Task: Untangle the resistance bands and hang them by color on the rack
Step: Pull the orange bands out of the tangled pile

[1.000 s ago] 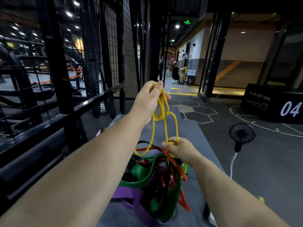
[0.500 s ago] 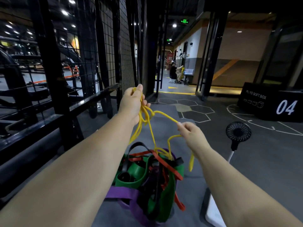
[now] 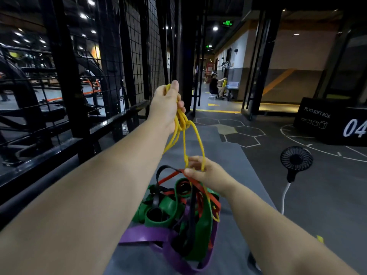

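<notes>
Above the heap of bands [image 3: 174,213], the left hand [image 3: 165,108] grips gathered yellow band [image 3: 183,141] loops; the right hand [image 3: 206,172] pinches their lower end.

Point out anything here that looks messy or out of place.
The heap of green, purple, red and black bands lies knotted together on the grey mat, unsorted. The yellow band, gripped by the left hand and pinched by the right hand, trails down into that heap.

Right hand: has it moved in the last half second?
Yes. The right hand, pinching the yellow band, has dropped leftward, away from the floor fan, toward the tangled bands.
</notes>
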The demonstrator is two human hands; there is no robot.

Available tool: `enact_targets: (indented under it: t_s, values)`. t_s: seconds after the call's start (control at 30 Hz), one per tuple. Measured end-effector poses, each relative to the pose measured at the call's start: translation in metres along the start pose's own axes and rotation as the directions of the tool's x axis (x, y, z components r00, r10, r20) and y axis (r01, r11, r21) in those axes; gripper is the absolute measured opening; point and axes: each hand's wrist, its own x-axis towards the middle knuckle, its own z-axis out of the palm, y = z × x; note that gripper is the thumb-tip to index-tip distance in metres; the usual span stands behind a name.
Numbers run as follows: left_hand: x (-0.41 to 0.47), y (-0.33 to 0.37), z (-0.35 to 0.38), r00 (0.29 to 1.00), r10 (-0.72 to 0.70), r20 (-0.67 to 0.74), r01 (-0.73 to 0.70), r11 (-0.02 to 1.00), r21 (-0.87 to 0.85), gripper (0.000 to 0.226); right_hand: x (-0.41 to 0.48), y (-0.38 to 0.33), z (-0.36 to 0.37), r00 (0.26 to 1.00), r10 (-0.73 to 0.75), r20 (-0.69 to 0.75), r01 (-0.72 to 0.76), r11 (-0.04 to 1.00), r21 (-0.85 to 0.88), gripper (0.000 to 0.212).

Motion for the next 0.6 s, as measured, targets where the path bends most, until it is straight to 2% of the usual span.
enact_targets:
  t_s: [0.07,0.13,0.2,0.33,0.4,0.47,0.6]
  values:
    - [-0.002,0.000,0.001,1.000,-0.006,0.015,0.006,1.000,-0.021,0.013,0.003,-0.004,0.008,0.997,0.028,-0.067,-0.034,0.995,-0.095,0.033]
    - [-0.001,0.002,0.000,1.000,0.007,0.026,-0.006,1.000,-0.013,0.014,0.005,-0.007,0.007,0.988,0.067,-0.138,-0.080,0.993,-0.089,0.021]
    - [0.002,0.002,-0.004,0.999,0.024,0.027,-0.024,1.000,0.017,0.015,0.006,-0.009,0.001,0.990,0.060,-0.131,-0.074,0.991,-0.109,0.030]
    - [0.008,0.001,-0.020,0.995,0.104,0.000,-0.103,0.985,0.140,0.019,0.013,-0.021,-0.015,0.984,0.060,-0.167,-0.067,0.997,-0.033,0.024]
    - [0.014,-0.001,-0.031,0.978,0.205,0.029,-0.202,0.919,0.339,0.026,0.017,-0.032,-0.028,0.979,0.025,-0.201,-0.024,1.000,0.005,0.024]
    - [0.017,-0.004,-0.037,0.960,0.259,0.107,-0.276,0.807,0.521,0.035,0.023,-0.049,-0.041,0.966,-0.037,-0.256,0.050,0.998,0.047,0.025]
    - [0.008,-0.012,-0.028,0.951,0.158,0.264,-0.294,0.723,0.625,0.057,0.033,-0.086,-0.059,0.944,-0.150,-0.295,0.175,0.983,0.060,0.021]
